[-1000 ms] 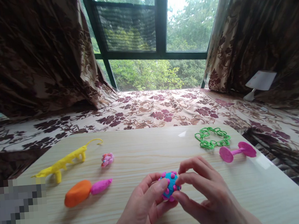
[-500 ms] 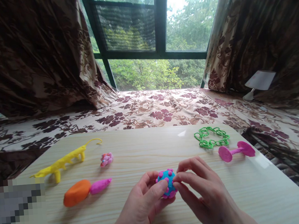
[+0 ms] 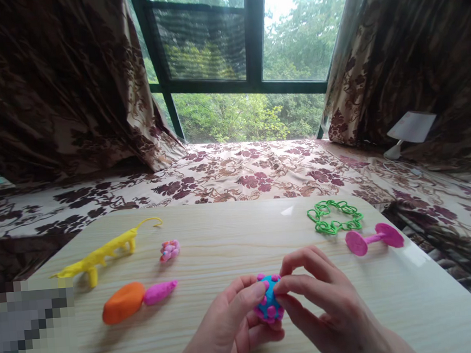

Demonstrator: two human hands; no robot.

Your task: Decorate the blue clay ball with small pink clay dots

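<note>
A blue clay ball studded with pink dots (image 3: 268, 299) is held low over the wooden table (image 3: 224, 237). My left hand (image 3: 227, 329) cups it from the left, thumb and fingers curled round it. My right hand (image 3: 323, 305) meets it from the right, thumb and forefinger pinched against its upper right side. The ball's lower half is hidden behind my fingers.
On the table lie a yellow clay lizard (image 3: 103, 255), a small pink clay cluster (image 3: 169, 250), an orange lump joined to a pink cone (image 3: 135, 299), a green clay chain ring (image 3: 334, 217) and a pink dumbbell shape (image 3: 374, 238). A floral cloth and a window are beyond.
The ball has sunk a little toward me and turned in my fingers. My left thumb now covers more of its left side.
</note>
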